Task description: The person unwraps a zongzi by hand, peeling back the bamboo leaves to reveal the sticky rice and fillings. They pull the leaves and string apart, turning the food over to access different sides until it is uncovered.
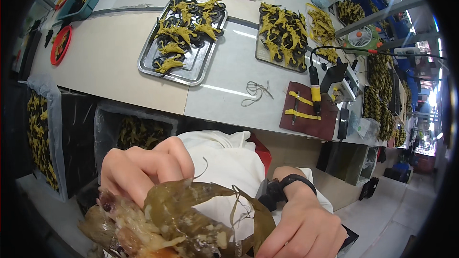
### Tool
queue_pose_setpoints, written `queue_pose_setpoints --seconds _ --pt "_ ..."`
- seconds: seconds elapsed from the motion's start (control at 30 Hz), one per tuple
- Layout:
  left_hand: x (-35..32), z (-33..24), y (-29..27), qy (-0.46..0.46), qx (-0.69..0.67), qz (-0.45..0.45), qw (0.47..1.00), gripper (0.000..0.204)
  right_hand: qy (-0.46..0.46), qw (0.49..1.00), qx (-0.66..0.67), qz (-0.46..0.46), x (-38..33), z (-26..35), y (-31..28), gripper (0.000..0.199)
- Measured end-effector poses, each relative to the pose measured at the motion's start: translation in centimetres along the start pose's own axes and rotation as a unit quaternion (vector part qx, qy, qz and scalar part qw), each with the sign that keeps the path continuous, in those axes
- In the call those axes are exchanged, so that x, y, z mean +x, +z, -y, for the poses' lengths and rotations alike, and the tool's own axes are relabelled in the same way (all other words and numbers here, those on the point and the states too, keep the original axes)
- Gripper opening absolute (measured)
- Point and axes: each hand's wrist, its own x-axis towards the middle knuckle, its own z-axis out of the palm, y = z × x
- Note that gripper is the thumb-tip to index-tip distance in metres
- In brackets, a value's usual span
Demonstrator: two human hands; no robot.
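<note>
I see both hands low in the head view, close to the camera, working a leaf-wrapped rice dumpling (191,224). The left hand (143,169) sits on its upper left side, fingers curled over the sticky filling; its grip is closed on the dumpling. The right hand (306,231), with a black wristband (296,181), comes in at the lower right, and its fingers pinch the edge of the green-brown leaf wrapper (260,224), so that grip is also holding the dumpling, by the leaf. The wrapper is partly peeled open and glossy rice with dark bits shows at the lower left. A thin strand of string (234,208) hangs off the leaf. The dumpling is held in the air above the person's lap and white garment (224,162), well short of the desk (110,62).

On the desk beyond, I count 2 metal trays: the nearer tray (191,74) at centre left and a second tray (267,57) to its right, both loaded with yellow and black small parts. A loose tangle of string (256,91) lies between them, nearer the desk's front edge. To the right lies a dark red mat (306,124) with 2 yellow strips, an electric screwdriver (315,91) resting on it. A small green fan (366,38) stands farther back. A red dish (60,45) sits far left.
</note>
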Motion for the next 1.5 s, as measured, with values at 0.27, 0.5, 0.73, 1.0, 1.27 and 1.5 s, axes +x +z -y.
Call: queue_pose_setpoints --seconds 0.27,0.5,0.73,1.0,1.27,1.5 --pt "1.2 0.3 -1.8 -0.005 0.022 0.09 0.996 0.018 -0.04 0.996 -0.071 -0.046 -0.1 -0.3 0.0 0.011" --pt "0.8 -0.5 -0.4 -0.081 0.058 0.005 0.995 0.019 -0.147 0.978 -0.12 -0.089 -1.4 -1.2 0.8 0.011" --pt "0.7 -0.6 -1.4 -0.103 0.037 0.011 0.994 0.018 0.023 0.985 -0.118 -0.128 -0.6 -0.4 0.0 0.011" --pt "-0.8 0.8 -5.5 -0.062 -0.068 -0.072 0.993 0.025 0.101 0.983 0.043 -0.15 -3.3 -3.1 -1.6 0.012" --pt "-3.6 2.2 -11.7 0.03 -0.275 -0.16 0.947 0.046 0.296 0.937 0.08 -0.17 -4.5 -4.0 -3.6 0.048" --pt "-2.5 2.7 -11.2 0.009 -0.272 -0.149 0.951 0.06 0.322 0.928 0.088 -0.166 -4.3 -3.7 -4.1 0.048"
